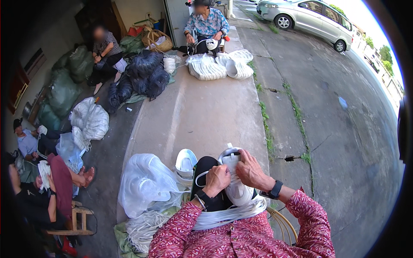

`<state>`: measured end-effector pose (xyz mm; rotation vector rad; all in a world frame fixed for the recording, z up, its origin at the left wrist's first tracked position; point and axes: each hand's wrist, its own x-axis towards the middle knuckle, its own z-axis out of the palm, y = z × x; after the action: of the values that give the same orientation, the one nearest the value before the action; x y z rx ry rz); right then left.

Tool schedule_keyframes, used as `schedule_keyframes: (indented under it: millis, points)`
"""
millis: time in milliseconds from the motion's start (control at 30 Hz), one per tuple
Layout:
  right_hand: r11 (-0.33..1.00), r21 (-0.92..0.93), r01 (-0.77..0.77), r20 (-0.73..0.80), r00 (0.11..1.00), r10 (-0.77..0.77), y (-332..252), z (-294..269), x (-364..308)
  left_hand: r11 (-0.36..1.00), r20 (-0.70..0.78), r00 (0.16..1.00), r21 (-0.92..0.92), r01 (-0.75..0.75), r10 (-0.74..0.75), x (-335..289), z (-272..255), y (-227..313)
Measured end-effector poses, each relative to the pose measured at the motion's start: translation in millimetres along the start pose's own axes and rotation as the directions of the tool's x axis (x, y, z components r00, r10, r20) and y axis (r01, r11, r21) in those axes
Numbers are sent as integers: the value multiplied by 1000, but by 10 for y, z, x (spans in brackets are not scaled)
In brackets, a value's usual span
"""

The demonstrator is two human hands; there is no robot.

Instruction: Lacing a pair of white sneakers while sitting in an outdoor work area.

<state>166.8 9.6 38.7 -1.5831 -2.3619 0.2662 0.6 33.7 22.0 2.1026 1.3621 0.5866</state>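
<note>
A white sneaker lies on my dark-trousered lap, its opening toward the far side. My left hand is closed over the lacing area, pinching a white shoelace that loops out to its left. My right hand grips the sneaker's right side near the opening, thumb and fingers bent around it. A bundle of loose white laces is draped over my lap below the sneaker. Just left of my knee stand stacked white shoes. The lace's far end is hidden by my fingers.
A translucent plastic bag and a heap of white laces lie at my left. Ahead, a person sits behind bundled white shoes. Several people sit at left near dark sacks. A silver van is parked far right.
</note>
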Motion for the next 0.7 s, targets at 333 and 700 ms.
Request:
schedule_keyframes:
  millis: [333,700]
  points:
    - [998,-63,-28,-146,989,19,-116,99,1,980,94,993,192,45,-65,93,18,111]
    - [966,198,164,-210,970,-122,110,-142,68,978,-1,998,201,-56,58,-73,-189,180]
